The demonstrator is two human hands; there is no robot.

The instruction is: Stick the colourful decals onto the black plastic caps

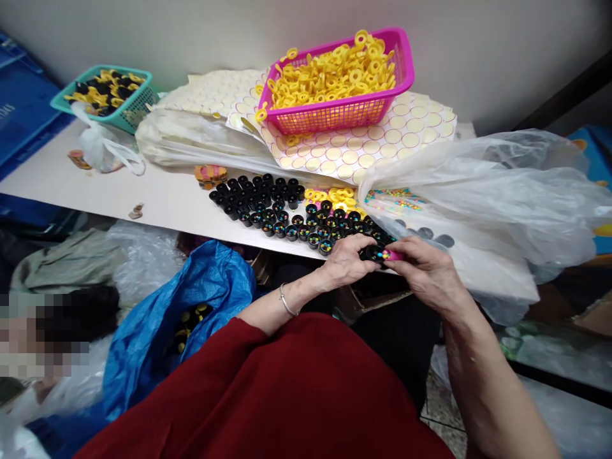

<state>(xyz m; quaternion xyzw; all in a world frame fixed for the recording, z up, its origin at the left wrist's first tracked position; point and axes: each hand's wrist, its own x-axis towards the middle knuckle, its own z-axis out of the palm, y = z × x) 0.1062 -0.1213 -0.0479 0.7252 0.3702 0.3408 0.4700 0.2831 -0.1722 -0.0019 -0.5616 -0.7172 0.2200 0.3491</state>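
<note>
My left hand (345, 261) is closed around a small black cup (371, 254) at the table's front edge. My right hand (425, 268) meets it from the right, fingers pinched on a pink piece (393, 255) with coloured beads at the cup's mouth. Several black cups (282, 207) stand in rows on the white table (162, 197) just beyond my hands; the nearer ones hold coloured beads.
A pink basket (335, 115) of yellow rings sits at the back on sheets of round stickers (382, 143). A teal basket (129, 111) is far left. Clear plastic bags (502, 191) lie at right. A blue bag (210, 287) hangs open below the table.
</note>
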